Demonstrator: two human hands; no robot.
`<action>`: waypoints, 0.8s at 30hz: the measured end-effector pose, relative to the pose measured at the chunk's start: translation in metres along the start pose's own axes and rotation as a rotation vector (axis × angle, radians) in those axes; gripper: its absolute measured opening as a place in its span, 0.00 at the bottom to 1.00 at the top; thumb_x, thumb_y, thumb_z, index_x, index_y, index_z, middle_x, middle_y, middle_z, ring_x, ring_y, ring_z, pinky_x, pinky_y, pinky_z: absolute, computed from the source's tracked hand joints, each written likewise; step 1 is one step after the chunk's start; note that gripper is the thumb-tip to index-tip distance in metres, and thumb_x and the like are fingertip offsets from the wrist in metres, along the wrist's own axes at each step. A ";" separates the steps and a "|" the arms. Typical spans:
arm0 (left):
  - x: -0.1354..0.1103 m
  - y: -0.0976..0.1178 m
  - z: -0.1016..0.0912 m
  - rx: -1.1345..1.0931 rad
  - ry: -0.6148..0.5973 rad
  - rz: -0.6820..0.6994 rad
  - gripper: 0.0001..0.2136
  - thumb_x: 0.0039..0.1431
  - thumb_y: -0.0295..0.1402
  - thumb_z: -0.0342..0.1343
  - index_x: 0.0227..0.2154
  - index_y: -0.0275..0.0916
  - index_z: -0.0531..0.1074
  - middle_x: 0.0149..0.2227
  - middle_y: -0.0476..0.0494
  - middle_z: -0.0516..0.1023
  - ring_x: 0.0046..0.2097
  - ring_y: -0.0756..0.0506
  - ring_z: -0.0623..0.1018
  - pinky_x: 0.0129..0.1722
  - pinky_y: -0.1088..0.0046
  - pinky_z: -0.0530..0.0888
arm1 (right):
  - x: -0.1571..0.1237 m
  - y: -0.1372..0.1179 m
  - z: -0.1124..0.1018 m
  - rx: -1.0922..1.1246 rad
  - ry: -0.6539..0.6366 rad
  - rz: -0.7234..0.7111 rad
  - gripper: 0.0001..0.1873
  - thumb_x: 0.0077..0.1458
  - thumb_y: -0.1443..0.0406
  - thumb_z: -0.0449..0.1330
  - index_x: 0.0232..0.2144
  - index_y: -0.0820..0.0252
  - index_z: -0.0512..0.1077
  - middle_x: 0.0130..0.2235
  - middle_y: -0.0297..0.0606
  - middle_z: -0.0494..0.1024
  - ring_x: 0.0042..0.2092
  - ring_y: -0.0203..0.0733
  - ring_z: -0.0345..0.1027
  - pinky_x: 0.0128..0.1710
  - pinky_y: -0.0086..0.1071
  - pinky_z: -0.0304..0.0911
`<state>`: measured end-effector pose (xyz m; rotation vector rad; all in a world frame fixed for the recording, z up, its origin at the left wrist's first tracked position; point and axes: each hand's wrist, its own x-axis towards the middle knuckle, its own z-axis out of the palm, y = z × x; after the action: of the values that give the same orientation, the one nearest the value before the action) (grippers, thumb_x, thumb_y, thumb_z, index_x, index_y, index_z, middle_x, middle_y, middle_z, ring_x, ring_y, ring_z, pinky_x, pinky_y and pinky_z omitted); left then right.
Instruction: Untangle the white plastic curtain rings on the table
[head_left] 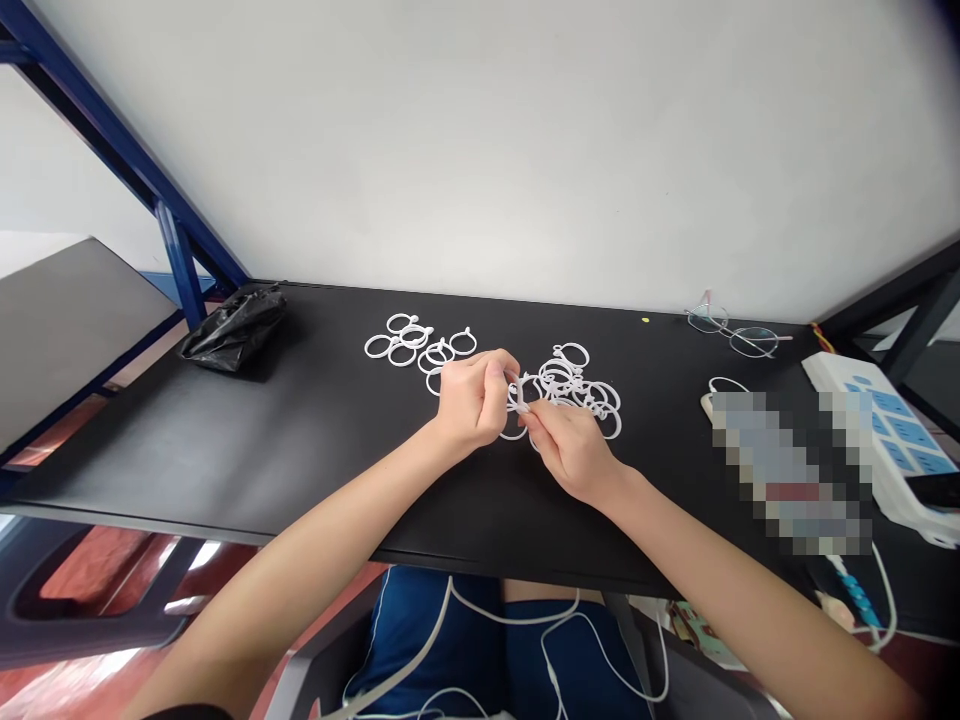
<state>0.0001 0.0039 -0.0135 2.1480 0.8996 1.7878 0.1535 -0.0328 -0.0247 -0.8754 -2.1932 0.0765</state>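
Note:
My left hand point(472, 400) and my right hand point(570, 452) meet over the middle of the black table point(225, 450). Between their fingertips they pinch a white plastic curtain ring point(522, 394), its clasp end partly hidden by my fingers. A tangled heap of similar rings point(577, 385) lies against my right hand, some linked together. A looser group of white rings point(416, 343) sits just beyond my left hand, and none of these touch it.
A black plastic bag point(236, 328) lies at the table's far left. Eyeglasses point(739, 330) rest near the back edge. On the right are a pixelated blurred patch point(787, 470), a white power strip point(874, 430) and a cable. More white cables hang below the front edge.

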 end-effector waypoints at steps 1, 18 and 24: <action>0.000 0.000 0.000 -0.001 0.002 0.001 0.21 0.67 0.31 0.36 0.23 0.35 0.69 0.18 0.49 0.69 0.21 0.53 0.68 0.22 0.77 0.62 | 0.000 0.000 0.000 0.000 0.002 -0.002 0.17 0.67 0.67 0.44 0.25 0.60 0.62 0.18 0.29 0.63 0.19 0.31 0.57 0.21 0.27 0.51; 0.000 0.004 0.003 -0.021 0.010 -0.066 0.21 0.65 0.30 0.37 0.19 0.36 0.67 0.16 0.50 0.65 0.19 0.54 0.64 0.20 0.77 0.60 | -0.005 0.001 0.007 0.052 0.032 0.010 0.15 0.67 0.68 0.44 0.30 0.62 0.66 0.20 0.31 0.67 0.19 0.32 0.61 0.22 0.27 0.54; -0.003 -0.001 0.003 -0.081 -0.028 -0.196 0.21 0.65 0.32 0.37 0.21 0.36 0.69 0.16 0.51 0.63 0.19 0.53 0.63 0.22 0.76 0.60 | 0.000 -0.003 0.007 0.044 0.038 0.038 0.14 0.66 0.69 0.45 0.29 0.61 0.65 0.20 0.31 0.67 0.20 0.32 0.62 0.22 0.26 0.55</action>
<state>0.0023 0.0034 -0.0168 1.9563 0.9758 1.6663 0.1466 -0.0338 -0.0290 -0.8866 -2.1322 0.1252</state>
